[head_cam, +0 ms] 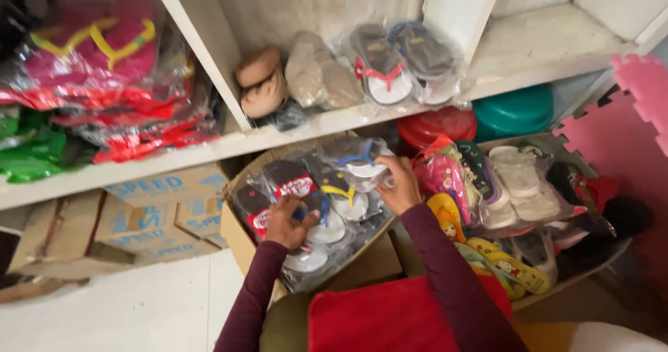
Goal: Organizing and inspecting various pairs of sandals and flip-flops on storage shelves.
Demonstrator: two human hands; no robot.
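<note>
Left hand (289, 221): I grip a bagged sandal pair (278, 195), closed on its plastic to steady it.
Right hand (398, 185): I pinch another bag (355, 167), at 2 o'clock.
Box (236, 237): holds both, upright for sorting.

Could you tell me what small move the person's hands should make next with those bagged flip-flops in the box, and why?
Probably lift the bagged pair under the right hand up and out of the cardboard box. That hand already grips the top of the clear bag of flip-flops, while the left hand presses on the neighbouring bagged pairs, steadying them. The pairs are packed tightly, so a straight upward pull seems safest.
</note>
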